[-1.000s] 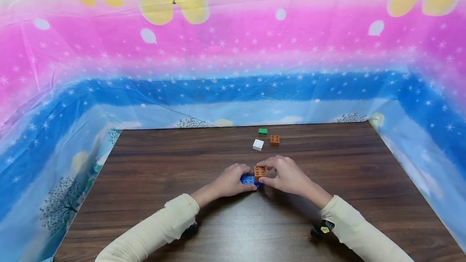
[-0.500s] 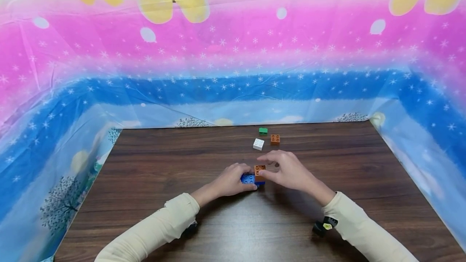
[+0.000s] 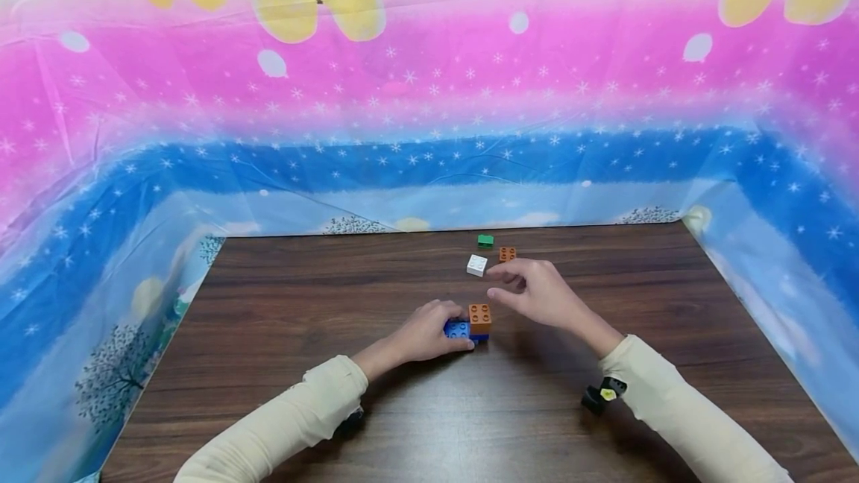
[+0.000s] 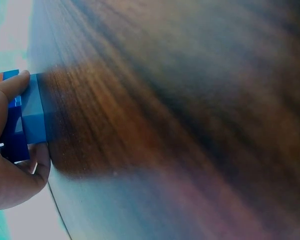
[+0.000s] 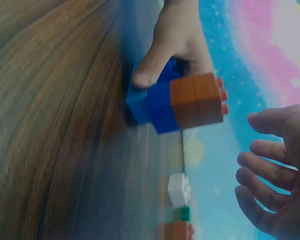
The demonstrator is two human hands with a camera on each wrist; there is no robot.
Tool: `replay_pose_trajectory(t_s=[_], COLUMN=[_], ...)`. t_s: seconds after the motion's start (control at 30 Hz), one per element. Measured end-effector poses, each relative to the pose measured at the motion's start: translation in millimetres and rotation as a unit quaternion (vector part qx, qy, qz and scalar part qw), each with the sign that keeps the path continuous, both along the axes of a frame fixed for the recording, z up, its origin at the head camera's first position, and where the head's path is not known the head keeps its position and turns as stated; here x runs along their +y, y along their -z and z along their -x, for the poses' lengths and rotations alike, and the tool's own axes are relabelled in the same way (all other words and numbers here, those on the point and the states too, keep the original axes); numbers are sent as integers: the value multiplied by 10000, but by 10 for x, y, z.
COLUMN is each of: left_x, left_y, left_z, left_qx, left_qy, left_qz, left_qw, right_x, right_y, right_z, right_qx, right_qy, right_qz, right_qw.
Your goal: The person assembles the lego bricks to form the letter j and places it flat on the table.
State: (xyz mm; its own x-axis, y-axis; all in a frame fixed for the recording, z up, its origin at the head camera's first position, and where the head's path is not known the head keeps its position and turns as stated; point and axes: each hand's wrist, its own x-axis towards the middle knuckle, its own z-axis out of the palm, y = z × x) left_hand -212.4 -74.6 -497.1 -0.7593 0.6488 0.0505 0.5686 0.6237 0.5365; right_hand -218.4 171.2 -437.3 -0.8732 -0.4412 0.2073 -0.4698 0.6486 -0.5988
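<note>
My left hand (image 3: 426, 332) grips a small stack of toy building bricks on the table, thumb on the near side. A light blue brick (image 5: 137, 107) forms the bottom, with a dark blue brick (image 5: 162, 108) above it. Two orange bricks (image 5: 197, 101), one on the other, sit on the dark blue brick's right end. In the left wrist view the fingers lie around the light blue brick (image 4: 34, 117) too. My right hand (image 3: 542, 295), fingers loosely bent and holding nothing, hovers right of and beyond the stack, fingertips close to a white brick (image 3: 476, 265).
Behind the right hand lies a loose orange brick (image 3: 508, 253), partly covered by it in the head view. A green brick (image 3: 485, 241) lies near the far edge of the brown wooden table (image 3: 302, 282). A printed cloth (image 3: 429, 162) hangs around the back and sides.
My right hand has let go of the upper orange brick and moved away from me and rightward, toward the loose bricks. The left hand stays on the stack.
</note>
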Motion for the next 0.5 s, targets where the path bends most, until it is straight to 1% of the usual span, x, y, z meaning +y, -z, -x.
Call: replay_pose_trajectory(t_s=[0.2, 0.5], left_x=[-1, -2], left_y=[-2, -12], left_z=[-1, -10], left_qx=[-24, -52], left_qy=[-3, -18], left_qz=[-22, 58], left_qw=[10000, 10000], right_x=[82, 187], right_y=[80, 212], right_z=[159, 394], right_qx=[94, 36], right_qy=[290, 635], right_qz=[142, 41], right_qw=[9994, 9980])
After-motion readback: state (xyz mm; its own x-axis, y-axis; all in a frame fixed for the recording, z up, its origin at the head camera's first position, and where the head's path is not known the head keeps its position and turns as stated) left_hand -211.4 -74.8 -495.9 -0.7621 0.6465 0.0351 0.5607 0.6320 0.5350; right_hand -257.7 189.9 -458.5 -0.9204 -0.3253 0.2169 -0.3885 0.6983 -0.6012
